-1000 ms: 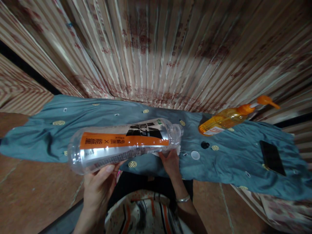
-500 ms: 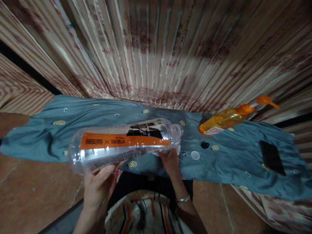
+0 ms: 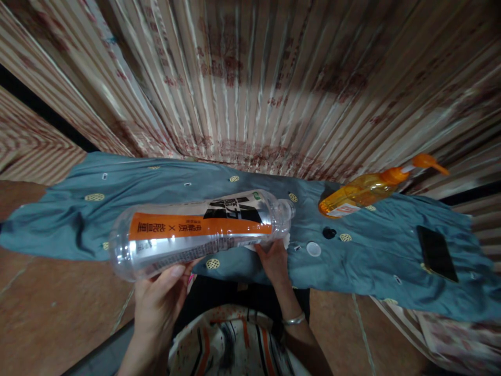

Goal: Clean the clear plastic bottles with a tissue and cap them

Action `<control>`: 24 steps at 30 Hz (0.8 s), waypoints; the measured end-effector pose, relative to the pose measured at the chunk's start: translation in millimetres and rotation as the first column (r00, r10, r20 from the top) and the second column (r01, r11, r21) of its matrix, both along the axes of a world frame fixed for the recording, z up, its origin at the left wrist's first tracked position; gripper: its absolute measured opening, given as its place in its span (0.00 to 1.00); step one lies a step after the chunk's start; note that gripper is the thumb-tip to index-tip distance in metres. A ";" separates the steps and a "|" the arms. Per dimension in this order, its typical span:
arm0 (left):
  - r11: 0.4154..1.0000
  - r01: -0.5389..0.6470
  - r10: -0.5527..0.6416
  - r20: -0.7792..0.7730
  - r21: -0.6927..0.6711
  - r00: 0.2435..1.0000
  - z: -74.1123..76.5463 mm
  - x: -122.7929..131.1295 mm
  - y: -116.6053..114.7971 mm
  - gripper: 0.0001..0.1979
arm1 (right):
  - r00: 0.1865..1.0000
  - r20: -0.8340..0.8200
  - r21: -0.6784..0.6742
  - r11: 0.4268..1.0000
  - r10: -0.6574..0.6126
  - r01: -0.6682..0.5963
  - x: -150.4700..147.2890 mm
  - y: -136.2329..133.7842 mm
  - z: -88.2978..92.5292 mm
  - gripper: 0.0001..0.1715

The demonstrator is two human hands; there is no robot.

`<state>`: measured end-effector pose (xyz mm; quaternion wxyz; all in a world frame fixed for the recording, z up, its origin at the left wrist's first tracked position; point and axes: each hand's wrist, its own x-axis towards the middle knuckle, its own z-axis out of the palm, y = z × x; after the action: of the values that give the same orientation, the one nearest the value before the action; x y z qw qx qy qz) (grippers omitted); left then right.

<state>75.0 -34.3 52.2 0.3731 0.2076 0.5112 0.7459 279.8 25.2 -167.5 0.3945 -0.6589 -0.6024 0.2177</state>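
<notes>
A clear plastic bottle (image 3: 195, 232) with an orange label lies sideways in the air above a blue-green cloth (image 3: 78, 209), uncapped mouth pointing right. My left hand (image 3: 158, 300) grips it from below near its base. Under the neck end my right hand (image 3: 276, 261) presses a bit of white material (image 3: 287, 241) against the bottle. A small white cap (image 3: 313, 249) and a black cap (image 3: 329, 233) lie on the cloth just right of the bottle mouth.
An orange pump bottle (image 3: 368, 190) stands at the cloth's far right edge. A black phone (image 3: 436, 253) lies flat further right. A striped curtain (image 3: 250, 78) hangs behind. Reddish floor tiles (image 3: 58, 313) show at lower left.
</notes>
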 end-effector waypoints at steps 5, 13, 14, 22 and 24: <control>1.000 0.004 -0.004 -0.004 -0.027 1.000 0.0 0.5 -1.3 0.43 | 1.000 -0.008 -0.004 1.000 0.005 -0.005 0.7 0.3 1.1 0.32; 1.000 -0.018 0.018 0.011 -0.004 1.000 -2.1 -0.1 -0.9 0.44 | 0.999 0.042 -0.002 1.000 0.002 -0.002 0.9 -1.1 -6.0 0.35; 1.000 -0.019 0.019 0.012 -0.003 1.000 -1.3 0.2 -0.5 0.44 | 0.999 0.044 -0.001 1.000 -0.001 0.002 0.5 -1.3 -6.5 0.36; 0.998 0.054 -0.053 0.025 -0.036 0.998 -5.6 -3.4 -5.5 0.43 | 1.000 -0.004 -0.008 1.000 -0.016 0.016 0.3 -0.9 -2.7 0.33; 0.997 0.067 -0.067 0.017 -0.040 0.998 -12.6 -7.4 -8.3 0.42 | 1.000 0.000 -0.001 1.000 -0.028 0.028 0.1 -0.9 -2.6 0.33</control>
<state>67.6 -42.6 39.6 0.4060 0.2113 0.5162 0.7239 279.9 24.3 -170.1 0.3971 -0.6676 -0.5930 0.2122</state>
